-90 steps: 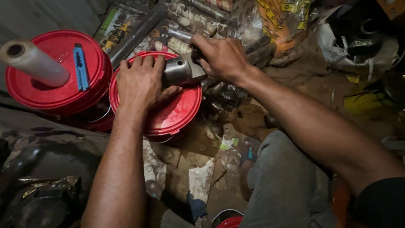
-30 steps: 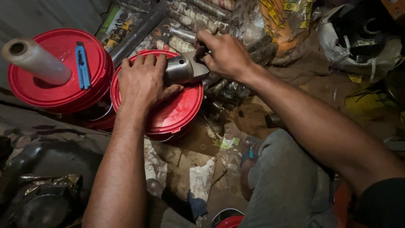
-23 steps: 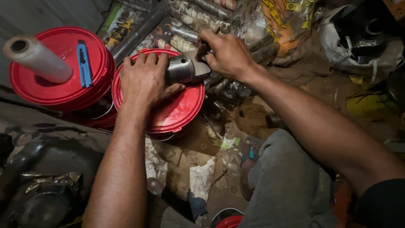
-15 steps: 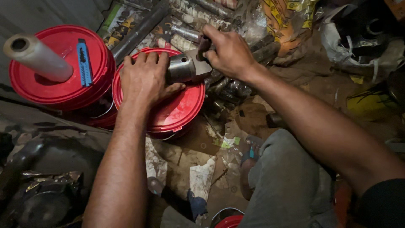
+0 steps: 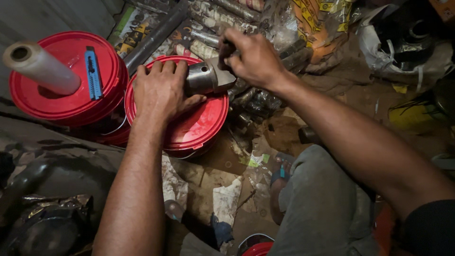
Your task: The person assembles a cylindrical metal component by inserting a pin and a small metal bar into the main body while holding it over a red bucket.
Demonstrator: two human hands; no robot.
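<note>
On the round red plastic bucket lid [image 5: 199, 125], the left hand [image 5: 159, 92] and right hand [image 5: 253, 59] both clasp a grey metal cylinder [image 5: 206, 78], fingers closed round it.

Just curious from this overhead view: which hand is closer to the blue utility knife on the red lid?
Left. The left hand lies on the neighbouring bucket lid, beside the blue utility knife; the right hand is farther off, beyond the metal cylinder.

The round red plastic bucket lid [image 5: 199, 125] has bare room at its near edge; wrapped metal tubes [image 5: 213, 28] crowd behind, and a clear film roll [image 5: 42, 68] (with a blue utility knife [image 5: 93, 72]) blocks the left.
</note>
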